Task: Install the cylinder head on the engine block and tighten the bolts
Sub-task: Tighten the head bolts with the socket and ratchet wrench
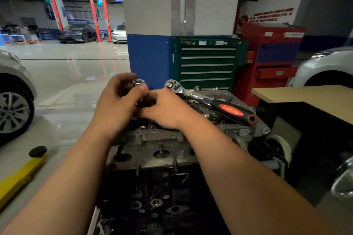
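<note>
The grey cylinder head (pixel 160 139) sits on the dark engine block (pixel 152 196) in front of me. Above the head's far left part, my left hand (pixel 116 105) pinches a shiny metal socket (pixel 138 82) upright between thumb and fingers. My right hand (pixel 164 108) is just beside it, fingers curled around the socket's lower part, which is hidden. A ratchet wrench (pixel 210 100) with a black-and-red handle lies untouched on top of the head to the right.
A wooden-topped bench (pixel 305 97) stands to the right, with green (pixel 206 63) and red (pixel 271 59) tool cabinets behind the engine. A yellow lift arm (pixel 21 175) lies on the floor at left. Cars stand at both edges.
</note>
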Tool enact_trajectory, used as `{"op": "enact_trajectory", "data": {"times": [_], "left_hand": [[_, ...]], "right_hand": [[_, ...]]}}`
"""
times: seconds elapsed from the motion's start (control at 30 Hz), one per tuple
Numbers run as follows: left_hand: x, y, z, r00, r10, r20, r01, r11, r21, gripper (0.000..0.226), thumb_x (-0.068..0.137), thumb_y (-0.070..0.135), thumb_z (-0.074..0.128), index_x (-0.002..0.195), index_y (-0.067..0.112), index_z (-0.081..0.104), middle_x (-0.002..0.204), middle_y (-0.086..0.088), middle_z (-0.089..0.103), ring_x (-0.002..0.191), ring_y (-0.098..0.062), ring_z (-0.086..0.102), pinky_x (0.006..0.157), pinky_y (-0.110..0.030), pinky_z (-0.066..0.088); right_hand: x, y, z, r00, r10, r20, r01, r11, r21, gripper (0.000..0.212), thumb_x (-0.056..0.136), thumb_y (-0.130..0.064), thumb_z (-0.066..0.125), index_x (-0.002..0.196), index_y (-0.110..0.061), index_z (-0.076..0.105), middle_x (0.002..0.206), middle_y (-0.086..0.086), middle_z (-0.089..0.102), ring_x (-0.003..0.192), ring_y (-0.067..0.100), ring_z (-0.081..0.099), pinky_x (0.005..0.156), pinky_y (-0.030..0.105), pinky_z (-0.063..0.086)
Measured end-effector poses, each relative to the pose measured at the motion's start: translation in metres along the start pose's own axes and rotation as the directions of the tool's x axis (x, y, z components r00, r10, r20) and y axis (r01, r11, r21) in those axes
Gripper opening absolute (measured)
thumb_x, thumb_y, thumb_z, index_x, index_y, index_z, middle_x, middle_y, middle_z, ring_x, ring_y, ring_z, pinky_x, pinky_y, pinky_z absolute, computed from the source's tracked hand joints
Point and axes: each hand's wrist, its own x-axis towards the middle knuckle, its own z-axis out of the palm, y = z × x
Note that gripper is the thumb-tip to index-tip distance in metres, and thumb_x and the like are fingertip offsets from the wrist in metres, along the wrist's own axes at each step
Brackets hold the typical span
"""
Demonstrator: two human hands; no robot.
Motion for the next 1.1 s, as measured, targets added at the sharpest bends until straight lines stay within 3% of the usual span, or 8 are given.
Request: {"op": "enact_trajectory", "data": {"times": [0.17, 0.27, 0.37, 0.53, 0.63, 0.8, 0.97, 1.1], "left_hand": [[-0.001, 0.000, -0.001, 1.000, 0.007, 0.015, -0.008, 0.998, 0.056, 0.018, 0.088, 0.029, 0.066, 0.071, 0.022, 0.064, 0.067, 0.011, 0.068, 0.059, 0.002, 0.059, 0.056, -0.013, 0.044], [-0.003, 0.004, 0.000, 1.000, 0.011, 0.011, -0.012, 1.000, 0.022, 0.015, 0.093, 0.023, 0.058, 0.084, 0.027, 0.069, 0.078, 0.015, 0.071, 0.073, 0.006, 0.064, 0.058, -0.007, 0.045], [-0.004, 0.008, 0.000, 0.997, -0.030, 0.073, 0.035, 0.997, -0.070, 0.021, 0.095, 0.018, 0.053, 0.106, 0.033, 0.065, 0.096, 0.008, 0.073, 0.091, -0.006, 0.068, 0.073, -0.020, 0.053], [-0.006, 0.008, -0.001, 0.999, -0.034, 0.014, 0.035, 0.999, -0.038, 0.007, 0.083, 0.021, 0.071, 0.083, 0.020, 0.064, 0.081, 0.002, 0.072, 0.075, -0.008, 0.068, 0.065, -0.019, 0.050], [-0.006, 0.008, -0.002, 1.000, -0.010, -0.005, 0.010, 1.000, -0.017, 0.007, 0.087, 0.022, 0.068, 0.080, 0.025, 0.068, 0.073, 0.011, 0.071, 0.071, -0.001, 0.065, 0.063, -0.013, 0.047], [-0.005, 0.008, -0.003, 0.998, 0.013, 0.059, -0.010, 0.999, -0.042, 0.024, 0.087, 0.028, 0.062, 0.109, 0.038, 0.060, 0.092, 0.011, 0.070, 0.090, 0.000, 0.065, 0.077, -0.015, 0.051], [-0.003, 0.005, -0.002, 0.999, -0.033, 0.004, 0.033, 0.999, -0.042, 0.004, 0.084, 0.023, 0.071, 0.085, 0.024, 0.067, 0.082, 0.003, 0.072, 0.077, -0.008, 0.069, 0.066, -0.020, 0.051], [-0.003, 0.004, -0.003, 1.000, -0.023, 0.014, 0.024, 0.999, -0.037, 0.012, 0.092, 0.022, 0.060, 0.092, 0.029, 0.069, 0.086, 0.013, 0.073, 0.083, -0.001, 0.067, 0.068, -0.013, 0.051]], "right_hand": [[0.000, -0.003, -0.002, 0.999, -0.023, 0.037, 0.024, 0.999, -0.044, 0.027, 0.081, -0.029, 0.067, 0.106, -0.019, 0.068, 0.094, -0.003, 0.072, 0.089, 0.013, 0.066, 0.084, 0.035, 0.054], [0.001, 0.000, -0.004, 0.999, -0.013, 0.050, 0.013, 1.000, 0.002, 0.009, 0.081, -0.022, 0.068, 0.090, -0.022, 0.068, 0.083, -0.007, 0.070, 0.079, 0.010, 0.066, 0.078, 0.034, 0.053], [0.001, 0.002, -0.003, 1.000, -0.012, 0.003, 0.012, 0.999, 0.035, 0.008, 0.077, -0.023, 0.074, 0.076, -0.020, 0.067, 0.068, -0.011, 0.068, 0.063, 0.002, 0.061, 0.066, 0.027, 0.050], [0.000, 0.000, -0.003, 0.999, -0.041, 0.011, 0.040, 0.994, 0.099, 0.021, 0.078, -0.022, 0.074, 0.099, -0.023, 0.071, 0.090, -0.008, 0.074, 0.087, 0.003, 0.068, 0.085, 0.027, 0.053], [-0.001, -0.001, -0.004, 0.999, -0.009, 0.049, 0.003, 0.994, 0.114, 0.022, 0.081, -0.018, 0.070, 0.103, -0.015, 0.070, 0.094, 0.003, 0.074, 0.090, 0.013, 0.069, 0.090, 0.039, 0.053], [0.001, -0.001, 0.000, 1.000, -0.030, 0.008, 0.028, 0.992, 0.119, 0.012, 0.080, -0.020, 0.074, 0.091, -0.015, 0.071, 0.081, -0.001, 0.073, 0.076, 0.009, 0.066, 0.078, 0.034, 0.054], [0.003, -0.001, 0.000, 0.999, -0.035, 0.011, 0.034, 0.997, 0.067, 0.026, 0.079, -0.022, 0.068, 0.105, -0.019, 0.071, 0.091, -0.004, 0.074, 0.090, 0.011, 0.069, 0.088, 0.040, 0.053], [0.002, 0.001, -0.001, 0.999, -0.026, 0.047, 0.021, 0.995, 0.097, 0.010, 0.081, -0.017, 0.068, 0.091, -0.016, 0.069, 0.081, -0.002, 0.072, 0.076, 0.015, 0.068, 0.077, 0.037, 0.054]]}}
